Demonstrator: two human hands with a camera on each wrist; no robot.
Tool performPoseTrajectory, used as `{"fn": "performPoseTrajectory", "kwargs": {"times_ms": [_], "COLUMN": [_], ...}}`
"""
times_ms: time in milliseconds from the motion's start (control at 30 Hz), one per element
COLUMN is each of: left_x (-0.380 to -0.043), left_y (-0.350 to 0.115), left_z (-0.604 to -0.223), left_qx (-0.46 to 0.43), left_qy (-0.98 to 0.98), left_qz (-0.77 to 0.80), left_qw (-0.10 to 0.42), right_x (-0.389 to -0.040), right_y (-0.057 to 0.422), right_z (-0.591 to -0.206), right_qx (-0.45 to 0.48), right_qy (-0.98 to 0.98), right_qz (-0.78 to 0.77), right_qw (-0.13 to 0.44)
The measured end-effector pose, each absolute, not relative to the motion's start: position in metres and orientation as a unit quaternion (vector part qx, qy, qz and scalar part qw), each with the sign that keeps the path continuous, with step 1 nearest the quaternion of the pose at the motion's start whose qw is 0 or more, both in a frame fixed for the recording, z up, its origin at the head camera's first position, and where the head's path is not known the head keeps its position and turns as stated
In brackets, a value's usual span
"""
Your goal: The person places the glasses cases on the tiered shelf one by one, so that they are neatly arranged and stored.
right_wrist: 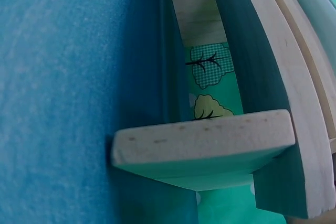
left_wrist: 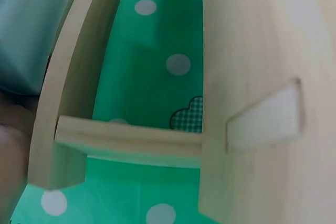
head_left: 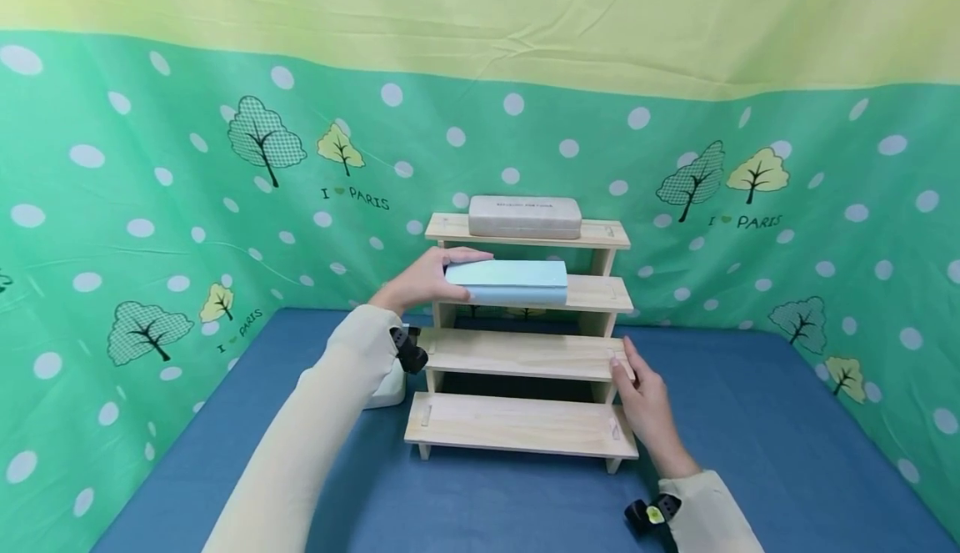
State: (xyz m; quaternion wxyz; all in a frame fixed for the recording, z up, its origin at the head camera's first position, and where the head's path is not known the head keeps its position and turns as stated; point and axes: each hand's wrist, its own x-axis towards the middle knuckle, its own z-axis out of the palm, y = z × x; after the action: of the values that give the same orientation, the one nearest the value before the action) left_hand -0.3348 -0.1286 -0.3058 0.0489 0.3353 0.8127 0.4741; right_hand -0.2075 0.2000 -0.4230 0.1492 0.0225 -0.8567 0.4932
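Observation:
My left hand (head_left: 435, 276) grips the left end of a light blue glasses case (head_left: 510, 282), thumb at the front and fingers over the top. The case lies lengthwise at the second-highest step of a four-step wooden stand (head_left: 517, 421). In the left wrist view, the blue case (left_wrist: 31, 30) shows at upper left beside a board's edge. My right hand (head_left: 647, 399) holds the right end of the second step from the bottom, thumb on its top face. The right wrist view shows mostly the stand's side (right_wrist: 205, 140), with that hand nearly all hidden.
On the top step rests a grey oblong case (head_left: 525, 218) with small print on its lid. A white object (head_left: 387, 390) stands left of the stand, partly behind my left wrist. Blue cloth (head_left: 750, 419) covers the table, and a green dotted curtain (head_left: 525, 144) hangs behind.

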Motion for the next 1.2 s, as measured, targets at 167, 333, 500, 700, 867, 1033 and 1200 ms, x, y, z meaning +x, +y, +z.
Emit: {"fn": "performPoseTrajectory", "kwargs": {"times_ms": [167,333,500,700,867,1033,1200], "left_x": [-0.340,-0.344,-0.348,-0.352,-0.354,-0.355,-0.356], "left_y": [-0.121,-0.115,-0.110,-0.104,-0.100,-0.098,-0.097], "left_z": [-0.305,-0.305,-0.305,-0.306,-0.307,-0.306,-0.306], "left_qx": [0.342,0.353,0.345,0.347,0.339,0.334,0.334], "left_qy": [0.809,0.806,0.809,0.818,0.823,0.822,0.819], "left_qz": [0.476,0.471,0.469,0.453,0.450,0.453,0.455], "left_qw": [0.053,0.065,0.077,0.072,0.071,0.081,0.098], "right_x": [-0.208,-0.209,-0.210,-0.210,-0.209,-0.209,-0.210], "right_y": [0.201,0.201,0.201,0.202,0.203,0.202,0.202], "right_z": [-0.424,-0.428,-0.429,-0.429,-0.428,-0.427,-0.429], "right_qx": [0.025,0.022,0.027,0.031,0.029,0.025,0.025], "right_qy": [-0.855,-0.855,-0.853,-0.852,-0.853,-0.854,-0.853], "right_qz": [0.495,0.495,0.496,0.499,0.497,0.495,0.494], "right_qw": [0.152,0.153,0.159,0.158,0.154,0.156,0.165]}}
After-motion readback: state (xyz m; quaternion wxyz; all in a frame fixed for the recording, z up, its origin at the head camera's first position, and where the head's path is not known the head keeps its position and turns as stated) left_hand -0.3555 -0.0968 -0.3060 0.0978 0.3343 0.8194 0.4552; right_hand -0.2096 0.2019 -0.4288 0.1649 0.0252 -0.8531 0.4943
